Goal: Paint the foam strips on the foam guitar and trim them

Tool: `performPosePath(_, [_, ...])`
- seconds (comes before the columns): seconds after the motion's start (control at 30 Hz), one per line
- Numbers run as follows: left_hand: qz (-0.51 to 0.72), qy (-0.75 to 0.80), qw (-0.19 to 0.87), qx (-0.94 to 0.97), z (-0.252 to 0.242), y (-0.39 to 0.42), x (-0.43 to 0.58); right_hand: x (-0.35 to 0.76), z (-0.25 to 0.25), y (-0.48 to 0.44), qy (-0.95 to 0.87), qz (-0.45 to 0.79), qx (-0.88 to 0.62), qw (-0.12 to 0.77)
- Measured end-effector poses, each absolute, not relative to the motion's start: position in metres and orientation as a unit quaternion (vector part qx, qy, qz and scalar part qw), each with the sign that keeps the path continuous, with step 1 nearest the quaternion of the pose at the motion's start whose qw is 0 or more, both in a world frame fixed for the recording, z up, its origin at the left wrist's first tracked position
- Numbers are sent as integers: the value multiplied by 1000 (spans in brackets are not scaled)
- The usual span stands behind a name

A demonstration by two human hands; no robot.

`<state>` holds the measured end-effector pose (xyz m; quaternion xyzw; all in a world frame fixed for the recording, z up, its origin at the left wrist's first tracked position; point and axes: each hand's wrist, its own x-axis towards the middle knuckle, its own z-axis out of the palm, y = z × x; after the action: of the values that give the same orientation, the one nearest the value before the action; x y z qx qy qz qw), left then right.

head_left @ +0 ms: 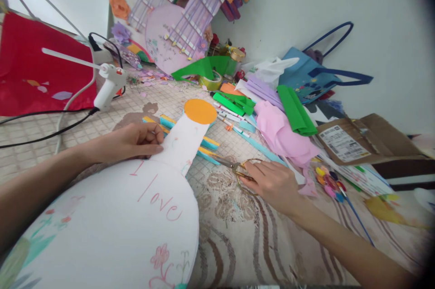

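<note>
A white guitar-shaped paper cutout [122, 234] lies in front of me, with "1 love" and flowers drawn on it. An orange disc [200, 111] caps its narrow neck. My left hand [144, 140] pinches the left edge of that neck, fingers curled. Blue and orange strips [209, 143] stick out on both sides from under the neck. Gold-handled scissors [234, 166] are in my right hand [272, 182], fingers through the handle loops. Their blades point left, with the tips at the strips beside the neck; whether they touch is hard to tell.
On the left stand a white glue gun [110, 83] with its cable and a red bag [44, 67]. Decorated paper guitars [170, 37] lean at the back. Green rolls [295, 110], pink paper [282, 130], a blue bag [295, 71] and a cardboard box [370, 137] crowd the right.
</note>
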<state>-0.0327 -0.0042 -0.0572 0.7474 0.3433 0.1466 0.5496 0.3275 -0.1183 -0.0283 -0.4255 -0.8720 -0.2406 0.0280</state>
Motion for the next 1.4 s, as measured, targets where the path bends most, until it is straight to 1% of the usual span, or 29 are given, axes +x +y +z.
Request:
performPosePath(0.27, [147,345,547,748,-59,-3,-33,331,-31,-117,-877,-237,-417,35])
performPosePath(0.43, [148,345,554,743,-60,-3,-34,334,-36,-113,-877,-248,-407,67])
performPosePath(0.63, [153,343,567,733,-58,-4,-32,328,-33,-112,-874,-193,-431,114])
performPosePath(0.8, [151,345,562,737,-58,-4,-32,325,-29,-116,-866,-177,-454,109])
performPosePath(0.97, [152,350,544,747,-60,-2,-33,325,-27,-119,-857,-197,-463,111])
performPosePath(1.4, [147,359,545,743,-55,-4,-30,315,-27,-115,-864,-240,-438,65])
